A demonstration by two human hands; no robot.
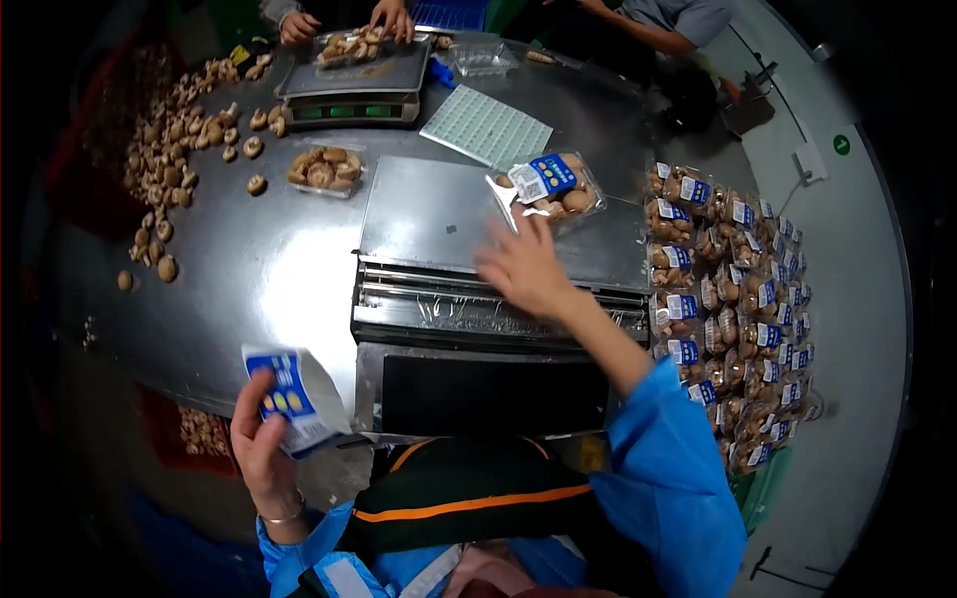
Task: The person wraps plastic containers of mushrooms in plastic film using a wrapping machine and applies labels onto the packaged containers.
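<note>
My left hand [261,444] is closed on a curled strip of blue-and-white labels [304,404], held up at the near left of the steel table. My right hand [526,267] is over the film wrapping machine [399,314], its fingers apart and a little blurred. Just beyond those fingertips lies a wrapped tray of mushrooms [576,202], with a blue-and-white label [546,177] on top. Whether the fingertips touch the tray or its label I cannot tell. An unlabelled tray of mushrooms [326,170] sits farther left.
Loose mushrooms [164,140] spread over the table's left side. A scale [351,82] stands at the back, where a co-worker's hands [391,18] handle a mushroom tray. A pale green dimpled sheet [485,127] lies nearby. Labelled packs [733,309] are stacked at the right.
</note>
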